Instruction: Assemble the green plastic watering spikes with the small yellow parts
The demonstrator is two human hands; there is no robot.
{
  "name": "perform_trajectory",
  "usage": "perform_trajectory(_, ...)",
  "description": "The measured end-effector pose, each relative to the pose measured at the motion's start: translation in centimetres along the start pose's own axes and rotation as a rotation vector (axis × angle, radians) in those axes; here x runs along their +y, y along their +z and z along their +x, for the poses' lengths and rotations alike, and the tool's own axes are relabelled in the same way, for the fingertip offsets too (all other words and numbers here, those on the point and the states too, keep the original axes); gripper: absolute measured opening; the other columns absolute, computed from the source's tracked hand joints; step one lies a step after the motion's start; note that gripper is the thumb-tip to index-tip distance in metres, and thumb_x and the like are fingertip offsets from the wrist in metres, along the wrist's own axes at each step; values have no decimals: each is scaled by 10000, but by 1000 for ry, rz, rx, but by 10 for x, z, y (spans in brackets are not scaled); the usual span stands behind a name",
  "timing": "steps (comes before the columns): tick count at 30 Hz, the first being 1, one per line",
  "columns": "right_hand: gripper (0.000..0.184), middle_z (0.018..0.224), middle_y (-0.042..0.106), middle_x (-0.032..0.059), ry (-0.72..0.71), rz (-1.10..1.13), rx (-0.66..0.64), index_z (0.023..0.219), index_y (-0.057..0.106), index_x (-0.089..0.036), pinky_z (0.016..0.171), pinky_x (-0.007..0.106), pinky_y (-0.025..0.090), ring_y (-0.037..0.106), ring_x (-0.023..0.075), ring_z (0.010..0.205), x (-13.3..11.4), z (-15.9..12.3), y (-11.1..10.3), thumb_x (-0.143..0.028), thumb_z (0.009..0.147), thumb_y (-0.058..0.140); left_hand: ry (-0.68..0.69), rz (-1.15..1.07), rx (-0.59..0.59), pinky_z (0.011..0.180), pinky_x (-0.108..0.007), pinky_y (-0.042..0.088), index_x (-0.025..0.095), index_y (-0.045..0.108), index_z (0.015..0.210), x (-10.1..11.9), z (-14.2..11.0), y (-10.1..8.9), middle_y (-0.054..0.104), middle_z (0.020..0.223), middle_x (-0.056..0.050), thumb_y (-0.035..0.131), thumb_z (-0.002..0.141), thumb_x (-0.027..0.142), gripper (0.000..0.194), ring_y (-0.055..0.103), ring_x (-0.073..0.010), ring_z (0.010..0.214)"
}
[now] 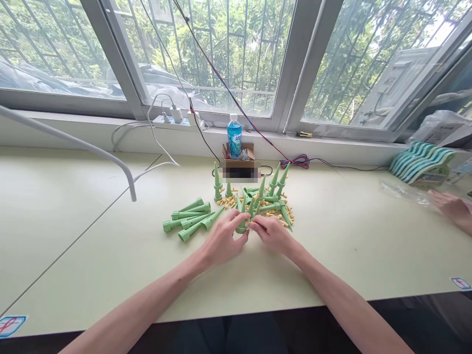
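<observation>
A green plastic watering spike (241,228) stands point up on the table, its wide base toward me. My left hand (225,236) closes its thumb and fingers around that spike from the left. Fingertips of my right hand (272,233) are pinched together against the spike's right side; whatever they hold is too small and hidden to name. Just beyond both hands, more green spikes stand upright or lie among small yellow plastic pegs (227,201). Left of my left hand lies a loose heap of hollow green spikes (191,216).
A blue-liquid bottle (234,136) stands in a small cardboard box (236,163) by the window. Cables and a power strip (171,119) run along the sill. At right, another person's hand (450,205) rests near clear plastic and a stack of teal-and-white items (420,162).
</observation>
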State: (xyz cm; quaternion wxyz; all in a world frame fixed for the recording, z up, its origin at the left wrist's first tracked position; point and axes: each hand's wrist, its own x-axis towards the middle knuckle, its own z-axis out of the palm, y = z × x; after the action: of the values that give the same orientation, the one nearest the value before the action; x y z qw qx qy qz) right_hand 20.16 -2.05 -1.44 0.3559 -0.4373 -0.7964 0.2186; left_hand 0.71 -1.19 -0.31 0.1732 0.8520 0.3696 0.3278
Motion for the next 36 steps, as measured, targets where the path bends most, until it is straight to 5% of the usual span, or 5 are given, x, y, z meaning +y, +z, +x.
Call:
perform_trajectory(8,123,549,436,-78,48,19,11,972,560,-196,531,246,309,390,112,479,-3,-3,-1,-317,968,537,-7,7,4,633,-265,475,238,593,1195,0,0,-1,557,939,-31,550,872,156,336,543,-148,733)
perform_trajectory(25,348,566,368,-52,-5,0,12,693,410,-220,521,257,268,320,119,504,0,0,0,-341,1019,428,19,-28,-6,669,-282,512,237,579,1209,-3,-1,2,583,993,-47,552,902,194,312,578,-160,787)
perform_trajectory(36,102,547,434,-77,15,41,29,955,558,-198,534,255,302,370,112,470,-2,-2,0,-285,979,510,-11,16,12,650,-276,499,238,583,1192,-1,-1,0,586,972,-35,565,894,191,302,581,-151,741)
